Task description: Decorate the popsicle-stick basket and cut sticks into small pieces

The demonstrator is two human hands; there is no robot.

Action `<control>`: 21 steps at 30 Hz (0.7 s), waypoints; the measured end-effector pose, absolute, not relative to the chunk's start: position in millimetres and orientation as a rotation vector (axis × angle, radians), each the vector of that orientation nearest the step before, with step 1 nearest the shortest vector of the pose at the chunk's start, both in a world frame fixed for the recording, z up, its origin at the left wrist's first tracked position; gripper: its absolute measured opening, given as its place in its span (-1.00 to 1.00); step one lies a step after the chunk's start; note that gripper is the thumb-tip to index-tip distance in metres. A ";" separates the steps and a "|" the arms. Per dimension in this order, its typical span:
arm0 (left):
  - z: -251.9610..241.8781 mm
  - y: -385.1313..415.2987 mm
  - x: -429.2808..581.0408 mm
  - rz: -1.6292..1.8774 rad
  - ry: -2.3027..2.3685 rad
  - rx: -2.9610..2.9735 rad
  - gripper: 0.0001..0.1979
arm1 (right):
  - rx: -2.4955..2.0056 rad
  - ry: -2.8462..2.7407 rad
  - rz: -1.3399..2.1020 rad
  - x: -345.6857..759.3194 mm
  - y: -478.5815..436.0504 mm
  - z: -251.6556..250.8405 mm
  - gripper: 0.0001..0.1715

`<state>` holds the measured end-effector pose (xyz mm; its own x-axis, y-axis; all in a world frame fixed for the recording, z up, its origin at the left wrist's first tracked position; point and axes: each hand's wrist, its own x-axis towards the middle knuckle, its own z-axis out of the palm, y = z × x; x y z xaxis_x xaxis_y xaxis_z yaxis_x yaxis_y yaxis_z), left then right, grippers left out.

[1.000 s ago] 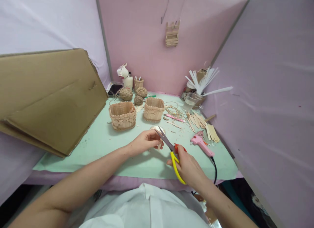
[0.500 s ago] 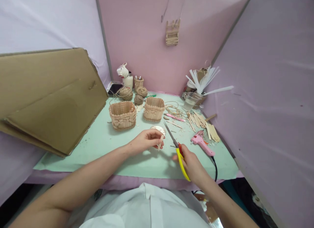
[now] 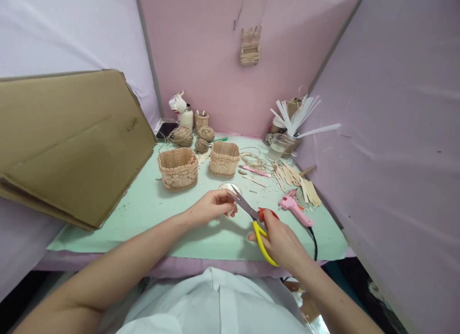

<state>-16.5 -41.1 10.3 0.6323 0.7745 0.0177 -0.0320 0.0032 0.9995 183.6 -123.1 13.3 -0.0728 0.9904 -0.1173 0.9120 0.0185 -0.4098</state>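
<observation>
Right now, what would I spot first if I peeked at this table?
The yellow-handled scissors in the right hand, front centre, their blades at a small pale piece pinched in the left hand. Next the pink glue gun to their right, and two stick baskets behind on the green table.

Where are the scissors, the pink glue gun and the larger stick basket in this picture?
scissors (image 3: 245, 205), head view, on the grey blades.
pink glue gun (image 3: 293, 207), head view, on its body.
larger stick basket (image 3: 178, 176), head view, on its front wall.
</observation>
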 end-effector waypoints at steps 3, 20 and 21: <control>9.4 -41.3 -16.1 0.712 0.673 1.442 -0.88 | -1.978 -2.094 0.574 184.2 -123.6 11.7 -0.68; 11.9 -42.7 -17.0 0.687 0.680 1.489 -0.86 | -1.985 -2.078 0.629 181.5 -126.1 17.1 -0.77; 11.9 -42.8 -17.2 0.685 0.684 1.492 -0.86 | -1.992 -2.078 0.631 181.3 -126.1 17.5 -0.78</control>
<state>-17.2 -42.8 11.9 0.6427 0.7660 0.0134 0.0124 -0.0279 0.9995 181.3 -126.1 17.5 -0.0758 0.9857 -0.1503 0.9030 0.0040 -0.4296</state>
